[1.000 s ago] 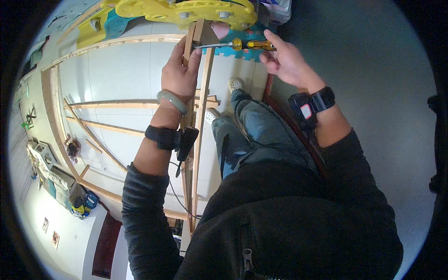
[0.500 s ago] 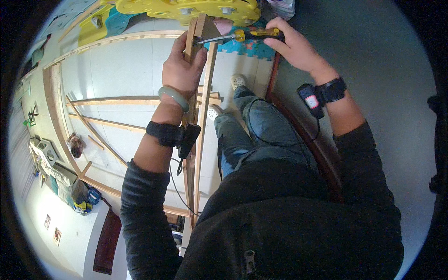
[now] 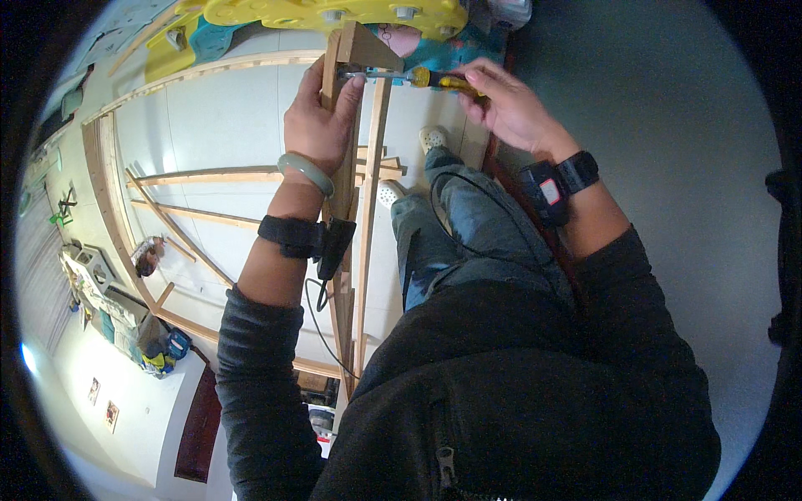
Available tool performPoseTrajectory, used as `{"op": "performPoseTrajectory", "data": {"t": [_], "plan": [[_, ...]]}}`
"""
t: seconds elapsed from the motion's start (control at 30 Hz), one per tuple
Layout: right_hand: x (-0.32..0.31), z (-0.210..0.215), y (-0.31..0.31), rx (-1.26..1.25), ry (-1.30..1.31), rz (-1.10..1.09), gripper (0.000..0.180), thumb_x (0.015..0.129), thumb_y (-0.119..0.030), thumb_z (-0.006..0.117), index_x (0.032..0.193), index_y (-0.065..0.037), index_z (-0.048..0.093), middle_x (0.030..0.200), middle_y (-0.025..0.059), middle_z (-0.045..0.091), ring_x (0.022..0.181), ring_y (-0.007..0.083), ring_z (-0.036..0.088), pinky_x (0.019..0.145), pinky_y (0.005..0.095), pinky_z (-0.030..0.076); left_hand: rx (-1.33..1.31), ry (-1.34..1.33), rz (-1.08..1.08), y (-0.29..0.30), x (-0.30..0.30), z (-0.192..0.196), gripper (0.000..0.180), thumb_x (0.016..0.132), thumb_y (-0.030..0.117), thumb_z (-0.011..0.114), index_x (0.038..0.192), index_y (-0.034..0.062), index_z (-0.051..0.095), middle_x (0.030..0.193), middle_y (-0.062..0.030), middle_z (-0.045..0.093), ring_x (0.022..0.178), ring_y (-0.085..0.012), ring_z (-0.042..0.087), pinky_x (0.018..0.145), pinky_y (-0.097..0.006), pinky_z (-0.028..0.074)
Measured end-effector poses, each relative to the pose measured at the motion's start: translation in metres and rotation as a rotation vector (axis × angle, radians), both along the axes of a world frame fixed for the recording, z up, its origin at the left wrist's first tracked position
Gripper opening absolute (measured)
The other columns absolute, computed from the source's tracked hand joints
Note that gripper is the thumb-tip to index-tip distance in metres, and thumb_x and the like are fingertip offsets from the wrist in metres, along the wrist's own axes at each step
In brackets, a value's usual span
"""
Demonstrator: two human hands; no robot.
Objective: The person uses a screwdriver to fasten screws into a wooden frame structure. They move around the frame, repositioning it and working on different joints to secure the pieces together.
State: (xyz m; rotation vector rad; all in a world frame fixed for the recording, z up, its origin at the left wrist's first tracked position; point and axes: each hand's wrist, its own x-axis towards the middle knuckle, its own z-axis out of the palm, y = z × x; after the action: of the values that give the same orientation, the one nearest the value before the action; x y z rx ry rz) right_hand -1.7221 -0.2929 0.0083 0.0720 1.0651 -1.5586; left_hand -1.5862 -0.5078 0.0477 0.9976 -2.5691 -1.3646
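Note:
My left hand (image 3: pixel 316 125) is closed round the upper end of a long wooden post (image 3: pixel 333 57), its thumb at the screwdriver's tip. A wedge-shaped wood block (image 3: pixel 368 50) adjoins the post just above the thumb. In my right hand (image 3: pixel 506 107) is the end of a screwdriver (image 3: pixel 422 78) with a yellow and black handle, fingers closed on it. The metal shaft lies nearly level, its tip against the post below the block. Whether a screw sits there is hidden by the thumb.
A thinner wooden strip (image 3: pixel 368 217) runs beside the post, part of a large frame with slanting slats (image 3: pixel 209 177) at left. Yellow plastic play equipment (image 3: pixel 292 12) stands at the far edge. My legs (image 3: pixel 468 221) are close by the strip; a grey surface (image 3: pixel 668 167) fills the right.
My right hand has moved slightly down and left, turning its grip on the screwdriver handle. The shaft is now closer to level. My left hand keeps hold of the post.

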Motion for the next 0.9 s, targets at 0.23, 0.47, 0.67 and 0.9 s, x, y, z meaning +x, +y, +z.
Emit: {"op": "performPoseTrajectory", "data": {"t": [0.23,0.47,0.67,0.9], "plan": [[-0.007,0.016,-0.016,0.087,1.288,0.01,0.024,0.087,-0.02,0.057,0.105,-0.005,0.051,0.094,0.0043,0.056,0.081,0.0102,0.052,0.075,0.0241,0.044,0.046,0.027,0.028,0.002,-0.001,0.002,0.053,0.082,0.043,0.059,0.119,0.0066,0.05,0.094,-0.0168,0.064,0.088,-0.0265,0.064,0.073,-0.034,0.051],[-0.025,0.017,-0.013,0.328,0.483,0.408,0.036,0.089,-0.045,0.047,0.086,-0.01,0.056,0.065,-0.0033,0.047,0.052,0.0025,0.038,0.043,0.0176,0.027,-0.011,-0.052,0.01,0.001,-0.002,0.006,0.056,0.08,0.046,0.061,0.119,0.0069,0.049,0.094,-0.0169,0.064,0.089,-0.0267,0.064,0.073,-0.034,0.051],[-0.044,0.003,-0.017,0.0,1.314,0.283,0.026,0.09,-0.032,0.049,0.095,-0.007,0.056,0.075,0.0025,0.053,0.07,0.0122,0.052,0.064,0.025,0.043,-0.077,-0.009,-0.04,0.001,-0.001,0.005,0.057,0.08,0.046,0.06,0.12,0.0087,0.048,0.091,-0.0179,0.064,0.086,-0.029,0.064,0.071,-0.035,0.052],[-0.002,-0.01,-0.016,0.132,1.623,-0.058,0.024,0.081,-0.02,0.062,0.102,-0.009,0.057,0.091,0.0094,0.058,0.085,0.0251,0.057,0.074,0.0315,0.046,-0.109,-0.144,-0.035,0.008,-0.003,0.022,0.069,0.077,0.039,0.066,0.128,0.004,0.036,0.116,-0.0245,0.05,0.108,-0.0336,0.051,0.088,-0.041,0.045]]}}
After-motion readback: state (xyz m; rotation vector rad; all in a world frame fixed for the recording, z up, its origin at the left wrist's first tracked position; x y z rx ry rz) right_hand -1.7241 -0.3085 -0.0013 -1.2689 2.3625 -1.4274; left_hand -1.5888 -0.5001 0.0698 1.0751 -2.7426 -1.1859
